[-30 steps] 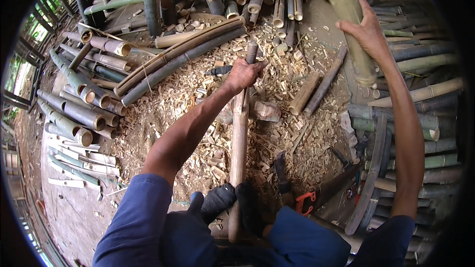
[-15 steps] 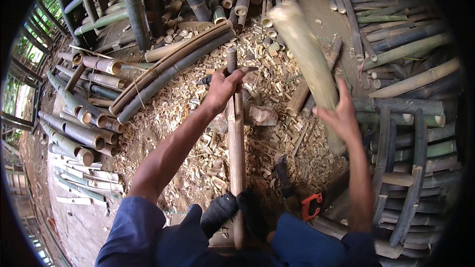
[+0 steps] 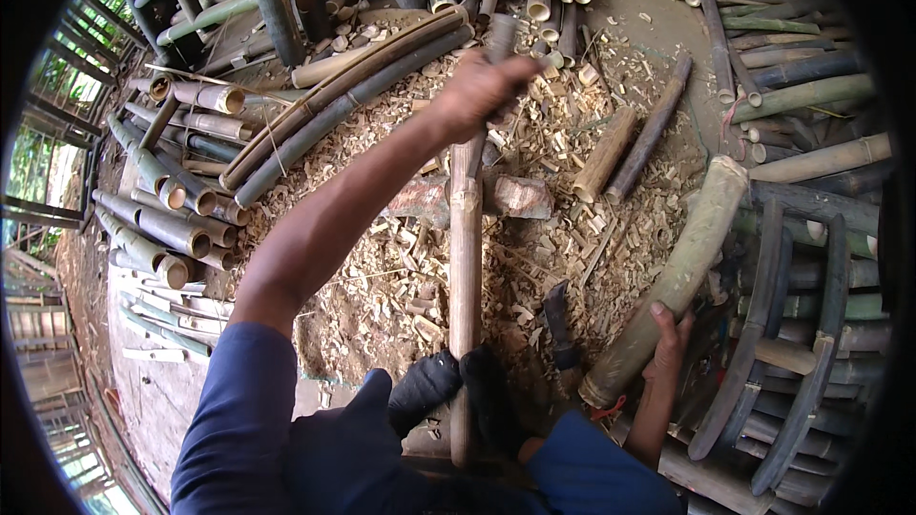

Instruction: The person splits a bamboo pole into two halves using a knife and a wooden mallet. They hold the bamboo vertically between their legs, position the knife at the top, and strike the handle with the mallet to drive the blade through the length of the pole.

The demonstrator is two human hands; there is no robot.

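Observation:
A brown bamboo pole point(image 3: 465, 286) runs away from me between my black-covered feet point(image 3: 425, 389), its far part across a reddish block point(image 3: 523, 197). My left hand point(image 3: 482, 95) is closed in a fist above the pole's far end. From the fist sticks up a blurred, short rod-like handle point(image 3: 501, 36), perhaps a chisel's; its lower end is hidden. At the right, my right hand point(image 3: 668, 334) holds the side of a thick, pale-green bamboo length point(image 3: 673, 277), thumb against it. This length slants from beside my right knee up to the right.
Wood chips point(image 3: 372, 277) cover the ground. A dark-bladed tool point(image 3: 558, 324) lies right of my feet, and a red handle point(image 3: 608, 410) shows partly. Two short pieces point(image 3: 606, 153) lie beyond. Bamboo stacks point(image 3: 181, 238) line the left; a bamboo frame point(image 3: 763, 343) stands right.
The thick bamboo length has swung down from upright to a slant at the right, with my right hand lower on it. My left hand has moved up and right with the rod-like handle.

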